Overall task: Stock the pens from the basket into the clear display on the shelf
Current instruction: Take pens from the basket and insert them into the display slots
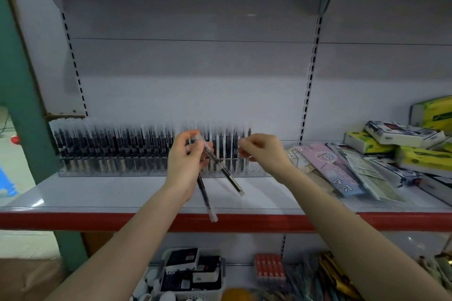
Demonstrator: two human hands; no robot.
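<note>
A long clear display (256,171) stands at the back of the white shelf (110,193), filled with upright black pens (117,146) along most of its length. My left hand (186,166) is in front of it, shut on two black pens (231,178) with clear caps that splay downward and to the right. My right hand (265,154) hovers at the display's right end with its fingers curled together; blur hides whether anything is pinched in them. The white basket (195,295) sits on the lower shelf and holds black pen boxes.
Flat stationery packets (342,173) and yellow and white boxes (396,144) crowd the shelf's right side. A red strip (73,221) runs along the shelf's front edge. A green post (22,85) stands at left. Orange boxes (269,267) and loose items lie below.
</note>
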